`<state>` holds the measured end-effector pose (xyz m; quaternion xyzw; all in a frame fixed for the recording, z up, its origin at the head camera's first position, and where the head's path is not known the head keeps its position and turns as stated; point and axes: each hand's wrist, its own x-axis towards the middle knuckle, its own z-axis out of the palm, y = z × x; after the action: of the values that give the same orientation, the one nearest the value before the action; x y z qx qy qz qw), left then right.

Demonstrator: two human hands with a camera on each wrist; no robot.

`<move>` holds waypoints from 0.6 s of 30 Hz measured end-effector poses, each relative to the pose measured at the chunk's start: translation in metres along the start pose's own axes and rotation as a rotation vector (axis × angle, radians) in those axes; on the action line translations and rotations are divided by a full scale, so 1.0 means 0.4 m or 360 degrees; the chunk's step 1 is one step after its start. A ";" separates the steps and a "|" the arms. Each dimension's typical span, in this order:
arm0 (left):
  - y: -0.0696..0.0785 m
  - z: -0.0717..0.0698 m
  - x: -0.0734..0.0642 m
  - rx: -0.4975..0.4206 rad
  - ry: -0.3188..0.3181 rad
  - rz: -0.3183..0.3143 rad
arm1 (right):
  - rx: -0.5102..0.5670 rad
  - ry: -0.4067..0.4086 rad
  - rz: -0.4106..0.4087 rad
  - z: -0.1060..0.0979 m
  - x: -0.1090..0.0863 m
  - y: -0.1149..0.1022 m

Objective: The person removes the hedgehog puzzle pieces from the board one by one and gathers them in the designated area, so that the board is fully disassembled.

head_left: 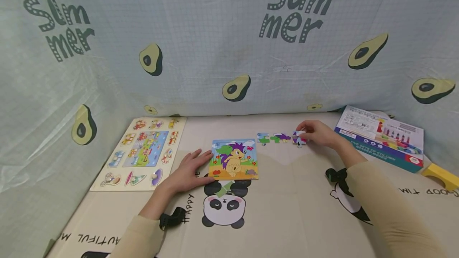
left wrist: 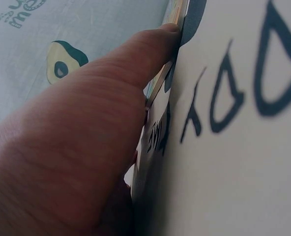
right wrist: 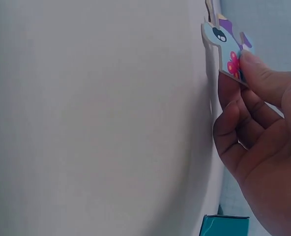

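My right hand point(head_left: 317, 132) pinches a jigsaw piece point(right wrist: 227, 55) between thumb and fingers, at the far side of the table. The piece is light blue with a cartoon eye, a pink butterfly and some purple. To its left lie a green-and-blue piece point(head_left: 263, 138) and a green-and-purple piece point(head_left: 281, 137) in a row. A square hedgehog picture board point(head_left: 234, 162) lies left of them. My left hand point(head_left: 186, 172) rests flat with fingers spread, thumb and fingertips at the board's left edge.
A wooden peg puzzle point(head_left: 107, 185) lies at the left. On the right stands a blue-and-white toy box point(head_left: 381, 136) with a yellow arch block point(head_left: 442, 176) beside it. A patterned cloth curtain point(head_left: 201, 31) closes off the back. A small green scrap point(head_left: 225, 189) lies below the board.
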<state>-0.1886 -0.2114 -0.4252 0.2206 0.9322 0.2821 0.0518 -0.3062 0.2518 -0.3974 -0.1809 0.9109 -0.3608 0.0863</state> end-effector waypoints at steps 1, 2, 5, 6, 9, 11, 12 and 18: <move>0.000 0.000 0.000 -0.0002 0.0002 -0.0001 | -0.0004 0.0001 -0.0001 -0.001 0.000 0.001; 0.000 0.000 -0.001 -0.0005 0.0003 -0.0002 | -0.0010 0.0004 0.0003 -0.002 0.000 0.003; 0.000 0.000 -0.001 -0.0007 0.0006 0.0003 | -0.0030 0.0012 0.0007 -0.003 0.002 0.006; 0.000 0.000 -0.001 -0.0008 0.0007 0.0005 | -0.0029 0.0012 0.0006 -0.003 0.003 0.007; 0.000 0.000 0.000 -0.0009 0.0007 0.0005 | -0.0033 0.0006 0.0004 0.000 0.003 0.007; -0.001 0.000 0.001 -0.0006 0.0004 0.0003 | -0.0027 0.0004 0.0010 0.003 0.004 0.008; -0.002 0.001 0.001 -0.0002 0.0004 0.0002 | -0.0033 0.0001 0.0010 0.004 0.004 0.007; -0.003 0.003 0.001 0.0021 0.0014 0.0009 | -0.0104 -0.0003 0.0006 0.010 0.003 0.006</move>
<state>-0.1891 -0.2118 -0.4268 0.2223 0.9336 0.2772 0.0454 -0.3066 0.2505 -0.4021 -0.1821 0.9224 -0.3305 0.0820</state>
